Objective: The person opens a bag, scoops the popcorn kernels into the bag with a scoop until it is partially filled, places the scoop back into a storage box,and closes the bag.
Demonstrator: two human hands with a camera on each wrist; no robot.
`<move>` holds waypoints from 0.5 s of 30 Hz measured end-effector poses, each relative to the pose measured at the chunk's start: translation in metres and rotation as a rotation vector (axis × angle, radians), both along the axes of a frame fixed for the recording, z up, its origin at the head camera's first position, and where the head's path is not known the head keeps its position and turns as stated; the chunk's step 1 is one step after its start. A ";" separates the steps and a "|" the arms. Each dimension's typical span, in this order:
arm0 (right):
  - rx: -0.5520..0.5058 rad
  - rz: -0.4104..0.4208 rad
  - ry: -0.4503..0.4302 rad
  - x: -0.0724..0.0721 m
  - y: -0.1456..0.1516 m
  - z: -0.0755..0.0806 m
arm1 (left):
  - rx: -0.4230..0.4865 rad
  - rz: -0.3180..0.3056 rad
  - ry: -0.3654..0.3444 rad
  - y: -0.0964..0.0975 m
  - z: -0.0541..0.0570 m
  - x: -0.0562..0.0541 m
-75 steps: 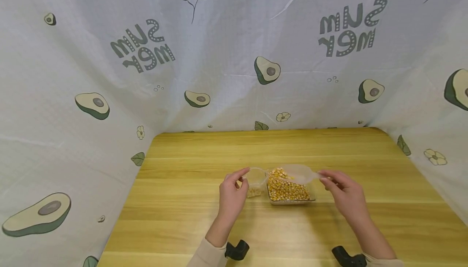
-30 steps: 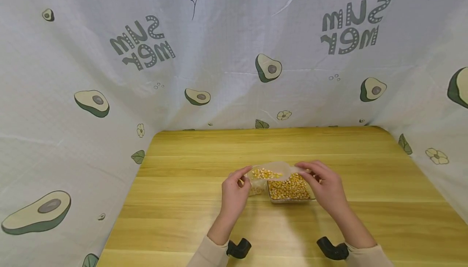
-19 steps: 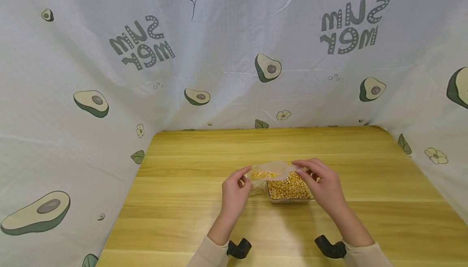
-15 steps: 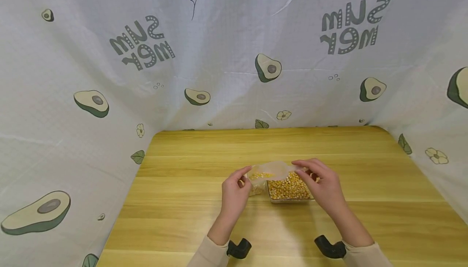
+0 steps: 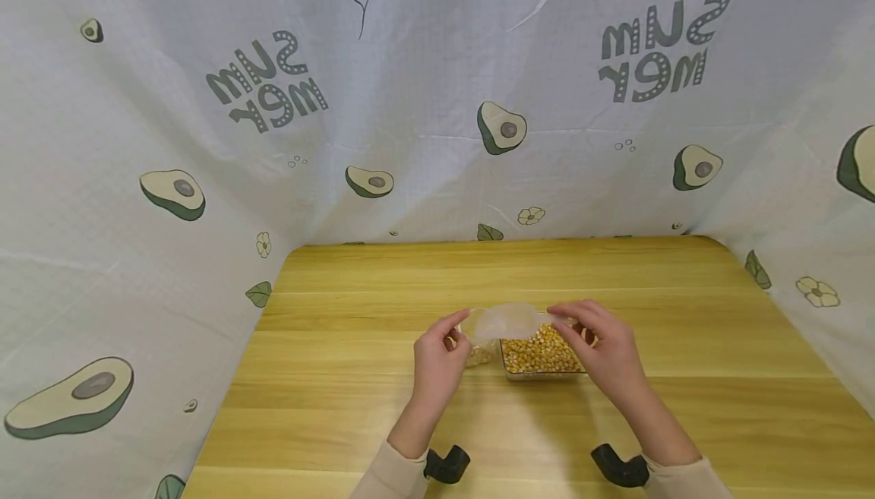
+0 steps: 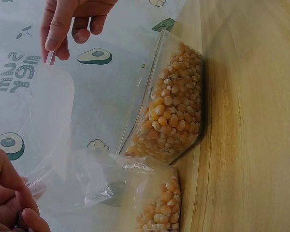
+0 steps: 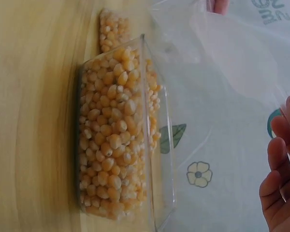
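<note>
White translucent scoop [image 5: 509, 320] above bench, front end at mouth of clear plastic bag [image 6: 89, 186]. Right hand [image 5: 607, 343] pinches scoop handle between thumb and fingers. Left hand [image 5: 439, 355] pinches bag's rim. Kernels in bag's lower part; bag rests on bench just left of clear box [image 5: 547, 376], head view. Box holds heap of yellow corn kernels [image 5: 543, 348]. Both on wood-grain bench [image 5: 328, 385]. Beige sleeves [image 5: 391, 475], black wrist mounts [image 5: 447, 465]. Behind: pale cloth [image 5: 424, 89], avocado prints, mirrored "summer" lettering.
</note>
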State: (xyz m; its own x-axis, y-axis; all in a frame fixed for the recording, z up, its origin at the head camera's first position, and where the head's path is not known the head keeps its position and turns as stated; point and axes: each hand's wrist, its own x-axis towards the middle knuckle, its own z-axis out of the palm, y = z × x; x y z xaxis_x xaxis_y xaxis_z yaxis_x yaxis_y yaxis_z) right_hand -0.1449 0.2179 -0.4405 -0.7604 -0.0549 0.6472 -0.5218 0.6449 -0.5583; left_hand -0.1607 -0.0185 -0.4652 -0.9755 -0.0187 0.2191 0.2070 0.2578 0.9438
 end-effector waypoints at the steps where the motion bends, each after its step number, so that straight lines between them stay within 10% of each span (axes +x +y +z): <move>1: 0.011 -0.002 0.007 0.000 0.001 -0.001 | -0.004 0.001 0.002 0.000 0.000 0.000; 15: 0.289 -0.072 0.086 0.010 0.019 -0.016 | 0.012 -0.005 0.004 0.001 0.004 0.001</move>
State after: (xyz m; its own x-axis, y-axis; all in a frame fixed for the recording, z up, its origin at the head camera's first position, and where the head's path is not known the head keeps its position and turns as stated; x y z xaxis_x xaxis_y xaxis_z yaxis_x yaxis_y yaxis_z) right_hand -0.1352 0.2369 -0.4560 -0.7123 -0.1938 0.6746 -0.5060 0.8079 -0.3022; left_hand -0.1600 -0.0172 -0.4609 -0.9747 -0.0169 0.2227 0.2119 0.2455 0.9459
